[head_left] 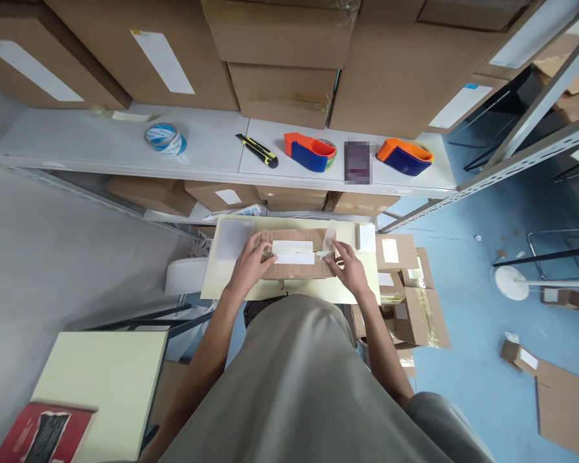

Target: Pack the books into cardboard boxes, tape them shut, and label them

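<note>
A small brown cardboard box (pixel 296 269) with a white label (pixel 293 252) lies on a pale yellow tabletop (pixel 222 280) in front of me. My left hand (pixel 249 262) rests on the box's left end, fingers curled against it. At the box's right end my right hand (pixel 348 263) presses down with bent fingers, next to a strip of clear tape (pixel 329 239). Both hands hold the box steady between them.
A white shelf (pixel 101 145) behind carries a tape roll (pixel 165 138), a yellow-black utility knife (pixel 257 150) and two orange-blue tape dispensers (pixel 310 152) (pixel 405 156). Large cartons stack above. Small boxes (pixel 410 289) pile at the right; cardboard scraps (pixel 560 402) lie on the blue floor.
</note>
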Demonstrator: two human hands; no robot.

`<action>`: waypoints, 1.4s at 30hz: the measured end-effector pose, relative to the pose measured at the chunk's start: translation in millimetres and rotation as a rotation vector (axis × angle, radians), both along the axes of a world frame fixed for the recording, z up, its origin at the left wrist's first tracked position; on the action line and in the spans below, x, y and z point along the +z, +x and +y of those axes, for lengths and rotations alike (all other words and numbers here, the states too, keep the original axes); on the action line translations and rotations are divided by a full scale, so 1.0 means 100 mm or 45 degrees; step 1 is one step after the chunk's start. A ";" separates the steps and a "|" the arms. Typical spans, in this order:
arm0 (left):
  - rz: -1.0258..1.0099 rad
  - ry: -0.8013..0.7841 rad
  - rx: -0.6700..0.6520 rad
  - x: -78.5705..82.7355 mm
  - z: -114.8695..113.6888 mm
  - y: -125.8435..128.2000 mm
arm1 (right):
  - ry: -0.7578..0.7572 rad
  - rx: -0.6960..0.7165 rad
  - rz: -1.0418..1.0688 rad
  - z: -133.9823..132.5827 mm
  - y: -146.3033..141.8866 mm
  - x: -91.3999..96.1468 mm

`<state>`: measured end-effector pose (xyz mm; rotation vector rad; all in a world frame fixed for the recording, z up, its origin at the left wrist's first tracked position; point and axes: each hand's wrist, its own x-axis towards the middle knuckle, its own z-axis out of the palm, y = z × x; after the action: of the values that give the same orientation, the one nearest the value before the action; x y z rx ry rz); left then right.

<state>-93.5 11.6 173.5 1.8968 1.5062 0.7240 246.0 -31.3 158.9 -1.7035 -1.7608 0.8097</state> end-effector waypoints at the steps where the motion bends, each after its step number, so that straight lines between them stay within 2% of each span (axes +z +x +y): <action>1: -0.003 -0.012 -0.001 -0.03 -0.01 -0.01 | 0.007 0.009 -0.024 0.00 0.00 -0.02; 4: -0.054 -0.014 0.050 -0.15 -0.04 -0.01 | 0.034 -0.019 -0.070 -0.01 0.00 -0.08; 9: -0.112 0.038 0.191 -0.29 -0.05 0.06 | 0.027 -0.185 -0.066 0.08 -0.08 -0.17; 13: -0.064 0.009 0.212 -0.30 -0.02 0.08 | -0.008 -0.187 -0.011 0.13 -0.11 -0.18; 16: -0.028 0.009 0.156 -0.25 0.03 0.01 | 0.001 -0.158 -0.013 0.15 -0.09 -0.05; 19: -0.010 0.119 0.127 -0.08 0.17 -0.06 | 0.187 -0.182 -0.124 0.31 -0.09 0.28; 21: -0.043 0.244 0.129 0.13 0.34 -0.05 | 0.384 -0.171 -0.216 0.56 -0.15 0.60; 24: -0.145 0.420 0.111 0.55 0.69 0.10 | 0.574 -0.024 -0.361 1.17 -0.34 1.08; 26: -0.185 0.505 0.112 0.82 0.92 0.27 | 0.581 0.029 -0.510 1.63 -0.51 1.28; 29: -0.233 0.570 0.104 1.08 1.15 0.52 | 0.486 0.036 -0.624 2.22 -0.78 1.39; 31: -0.260 0.585 0.089 1.14 1.20 0.65 | 0.421 0.061 -0.608 2.45 -0.91 1.40; 33: -0.298 0.592 0.069 1.12 1.19 0.73 | 0.387 0.089 -0.574 2.57 -0.98 1.40; 36: -0.355 0.555 0.047 1.01 1.04 0.76 | 0.389 0.110 -0.537 2.57 -0.97 1.41; 38: -0.408 0.479 0.067 0.91 0.87 0.72 | 0.391 0.116 -0.521 2.45 -0.91 1.38; 40: -0.518 0.385 0.118 0.80 0.64 0.66 | 0.369 0.107 -0.378 2.18 -0.84 1.31; 42: -0.657 0.305 0.174 0.71 0.36 0.60 | 0.299 0.085 -0.004 1.77 -0.81 1.19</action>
<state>-33.2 47.6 244.2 1.6026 1.2629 1.3872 165.5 145.2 278.3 -1.5001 -1.8437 0.6010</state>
